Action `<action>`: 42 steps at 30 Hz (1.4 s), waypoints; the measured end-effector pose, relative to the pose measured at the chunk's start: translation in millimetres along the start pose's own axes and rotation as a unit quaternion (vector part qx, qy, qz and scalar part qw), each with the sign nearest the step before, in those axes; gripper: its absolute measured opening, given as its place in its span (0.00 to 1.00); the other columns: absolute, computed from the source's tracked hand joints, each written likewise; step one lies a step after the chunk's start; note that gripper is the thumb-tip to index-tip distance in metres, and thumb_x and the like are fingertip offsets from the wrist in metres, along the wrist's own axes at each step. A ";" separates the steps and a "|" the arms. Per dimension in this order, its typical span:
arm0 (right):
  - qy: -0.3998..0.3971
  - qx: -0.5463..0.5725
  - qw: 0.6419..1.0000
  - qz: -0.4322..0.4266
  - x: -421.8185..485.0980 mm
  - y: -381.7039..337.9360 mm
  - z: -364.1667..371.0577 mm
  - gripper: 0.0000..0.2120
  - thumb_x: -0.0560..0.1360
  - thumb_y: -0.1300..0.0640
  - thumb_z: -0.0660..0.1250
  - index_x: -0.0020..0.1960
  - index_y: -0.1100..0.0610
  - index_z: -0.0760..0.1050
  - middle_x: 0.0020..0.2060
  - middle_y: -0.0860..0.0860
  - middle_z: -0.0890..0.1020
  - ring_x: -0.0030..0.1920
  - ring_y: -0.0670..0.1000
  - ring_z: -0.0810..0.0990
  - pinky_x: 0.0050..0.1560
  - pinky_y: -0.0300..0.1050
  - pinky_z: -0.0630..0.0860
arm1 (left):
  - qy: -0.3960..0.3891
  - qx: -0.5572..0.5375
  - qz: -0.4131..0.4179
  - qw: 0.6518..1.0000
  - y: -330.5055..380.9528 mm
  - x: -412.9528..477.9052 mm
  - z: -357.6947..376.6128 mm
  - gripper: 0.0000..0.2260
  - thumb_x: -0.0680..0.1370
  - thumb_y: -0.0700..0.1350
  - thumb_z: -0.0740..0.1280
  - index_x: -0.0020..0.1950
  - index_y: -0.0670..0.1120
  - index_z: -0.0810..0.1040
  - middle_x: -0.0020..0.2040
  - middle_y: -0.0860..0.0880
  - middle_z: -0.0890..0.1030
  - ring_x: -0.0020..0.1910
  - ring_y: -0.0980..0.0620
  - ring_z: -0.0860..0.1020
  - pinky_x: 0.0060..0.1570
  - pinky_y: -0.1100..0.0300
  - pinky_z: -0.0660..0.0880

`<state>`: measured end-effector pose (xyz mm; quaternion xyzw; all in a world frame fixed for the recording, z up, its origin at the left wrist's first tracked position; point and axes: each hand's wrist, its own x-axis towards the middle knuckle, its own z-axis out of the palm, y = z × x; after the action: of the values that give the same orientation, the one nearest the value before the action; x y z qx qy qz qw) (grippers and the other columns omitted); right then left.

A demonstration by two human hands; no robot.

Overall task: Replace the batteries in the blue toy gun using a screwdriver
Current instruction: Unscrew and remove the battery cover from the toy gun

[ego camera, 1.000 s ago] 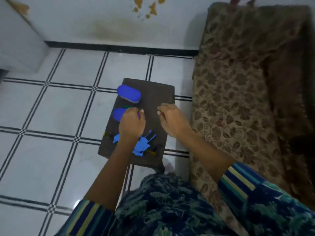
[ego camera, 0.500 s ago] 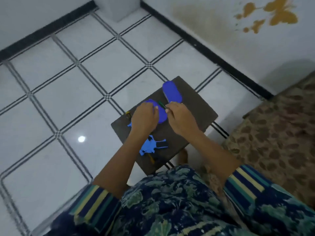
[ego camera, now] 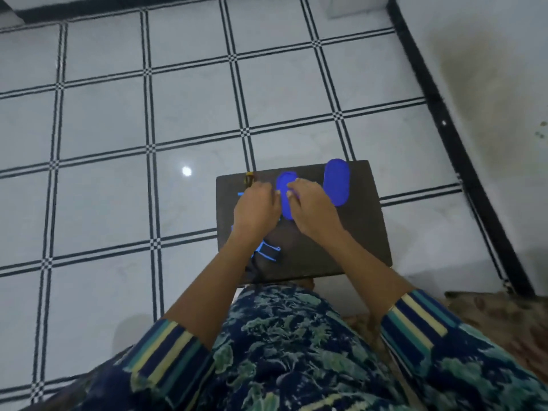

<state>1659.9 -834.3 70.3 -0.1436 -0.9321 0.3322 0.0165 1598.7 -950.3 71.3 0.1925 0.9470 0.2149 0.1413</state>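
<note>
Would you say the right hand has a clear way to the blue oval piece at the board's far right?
Probably yes: the far-right blue oval piece lies uncovered on the dark board, just beyond the right hand, and nothing stands between them.

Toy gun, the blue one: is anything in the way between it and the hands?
Nothing visible is in the way. The left hand lies right over the blue toy gun on the dark table, hiding most of it. The right hand is beside it, over a blue oval piece. Their grip is too blurred to tell.
</note>
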 end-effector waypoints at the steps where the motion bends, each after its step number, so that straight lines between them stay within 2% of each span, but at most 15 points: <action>1: 0.002 -0.001 1.000 -0.001 1.5 -0.2 -0.4 0.12 0.80 0.61 0.61 0.58 0.67 0.78 0.53 0.62 0.81 0.54 0.62 0.77 0.58 0.54 0.70 | 0.000 -0.006 -0.006 1.000 0.0 -0.8 0.8 0.13 0.80 0.48 0.59 0.48 0.38 0.76 0.49 0.39 0.78 0.47 0.39 0.77 0.43 0.49 0.73; 5: 0.005 -0.009 1.000 -0.014 4.2 -2.2 3.8 0.13 0.80 0.61 0.60 0.58 0.66 0.77 0.53 0.61 0.81 0.54 0.61 0.77 0.59 0.52 0.69 | -0.007 -0.019 -0.034 0.999 -5.4 -2.2 2.4 0.15 0.80 0.49 0.58 0.51 0.38 0.77 0.51 0.39 0.78 0.49 0.40 0.77 0.44 0.50 0.73; 9: -0.028 0.000 0.999 -0.015 8.4 4.8 17.9 0.10 0.80 0.61 0.60 0.52 0.66 0.77 0.47 0.61 0.80 0.48 0.61 0.76 0.54 0.57 0.72 | 0.028 -0.048 -0.056 0.997 -21.5 -4.1 10.0 0.15 0.81 0.49 0.58 0.50 0.38 0.77 0.51 0.40 0.78 0.50 0.40 0.77 0.47 0.48 0.75; 14: -0.045 -0.013 0.999 -0.016 26.1 39.6 51.6 0.15 0.81 0.60 0.58 0.62 0.66 0.76 0.59 0.62 0.79 0.62 0.60 0.75 0.66 0.55 0.69 | 0.056 -0.066 -0.086 0.993 -47.3 4.5 50.9 0.14 0.81 0.47 0.58 0.49 0.39 0.77 0.49 0.42 0.79 0.47 0.44 0.77 0.45 0.49 0.75; 17: -0.026 -0.005 0.999 -0.022 37.3 71.6 87.6 0.16 0.80 0.58 0.58 0.61 0.66 0.77 0.59 0.64 0.79 0.64 0.62 0.75 0.68 0.60 0.69 | 0.077 -0.076 -0.096 0.989 -64.4 20.5 83.2 0.13 0.81 0.48 0.58 0.53 0.41 0.78 0.51 0.44 0.79 0.49 0.46 0.77 0.47 0.51 0.75; 23: 0.032 0.010 0.999 -0.040 56.4 142.5 177.8 0.14 0.79 0.60 0.62 0.59 0.67 0.79 0.59 0.65 0.79 0.63 0.64 0.76 0.68 0.63 0.68 | 0.150 -0.112 -0.079 0.979 -100.4 54.8 186.8 0.10 0.80 0.46 0.60 0.53 0.43 0.78 0.50 0.46 0.80 0.49 0.46 0.77 0.50 0.48 0.74; 29: 0.082 -0.010 0.995 -0.049 63.8 203.2 240.0 0.16 0.80 0.56 0.60 0.61 0.65 0.77 0.64 0.63 0.77 0.67 0.62 0.73 0.73 0.59 0.63 | 0.196 -0.066 -0.022 0.978 -149.8 64.0 275.8 0.09 0.79 0.47 0.61 0.53 0.45 0.78 0.51 0.49 0.80 0.51 0.48 0.77 0.51 0.54 0.73; 34: 0.116 -0.105 0.979 -0.132 53.2 225.8 276.7 0.17 0.77 0.55 0.62 0.58 0.66 0.79 0.61 0.65 0.79 0.65 0.65 0.75 0.67 0.61 0.70 | 0.217 -0.002 0.005 0.976 -186.4 56.0 291.8 0.15 0.79 0.51 0.60 0.58 0.44 0.78 0.56 0.46 0.81 0.56 0.45 0.77 0.56 0.54 0.71; 37: 0.138 -0.128 0.972 -0.143 41.8 236.5 281.5 0.17 0.78 0.55 0.62 0.60 0.66 0.77 0.63 0.65 0.77 0.67 0.66 0.73 0.68 0.61 0.68 | 0.245 0.017 0.011 0.969 -198.2 50.3 295.2 0.15 0.79 0.52 0.60 0.59 0.44 0.78 0.57 0.45 0.80 0.57 0.44 0.77 0.56 0.53 0.71; 42: 0.113 -0.143 0.972 -0.146 10.4 228.4 266.7 0.17 0.80 0.54 0.60 0.63 0.64 0.75 0.69 0.64 0.72 0.69 0.63 0.70 0.73 0.57 0.59 | 0.273 0.028 0.015 0.962 -179.0 22.7 297.8 0.14 0.80 0.51 0.61 0.59 0.45 0.78 0.57 0.45 0.80 0.57 0.44 0.76 0.54 0.52 0.71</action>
<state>1674.8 -826.8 -280.5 -0.0431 -0.9728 0.1716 0.1493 1628.6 -984.8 -274.0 0.1443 0.9524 0.2343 -0.1309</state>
